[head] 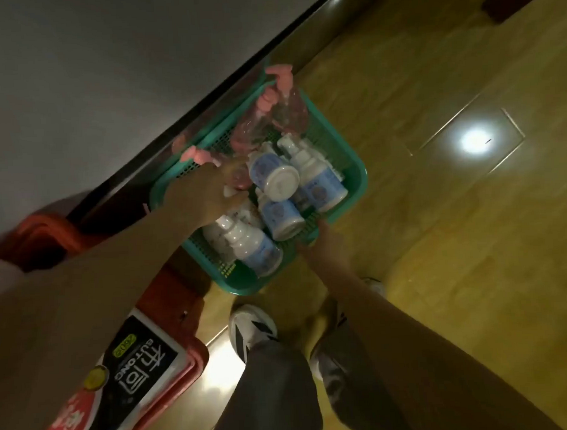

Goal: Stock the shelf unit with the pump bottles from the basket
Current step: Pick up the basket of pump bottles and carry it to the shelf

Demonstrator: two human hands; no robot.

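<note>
Pump bottles (301,181) lie jumbled in green basket (355,171) on the floor, pink ones far, white ones near. Left hand (205,199) reaches in, grip closing on a bottle, exact hold unclear. Right hand (323,242) steadies near rim; grip hidden.

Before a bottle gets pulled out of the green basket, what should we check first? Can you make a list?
1. Basket sits flat on the floor: ok.
2. Right hand steadies the basket's near edge: ok, it rests at the rim.
3. Left hand has a firm hold on one bottle: cannot tell, its fingers are hidden among the bottles.
4. White bottles lie loose and may roll when one is lifted: not ok, they are piled on each other.
5. Pink pump bottles out of the way: ok, they sit at the far end.
6. Shelf unit has room: cannot tell, it is not in view.
</note>
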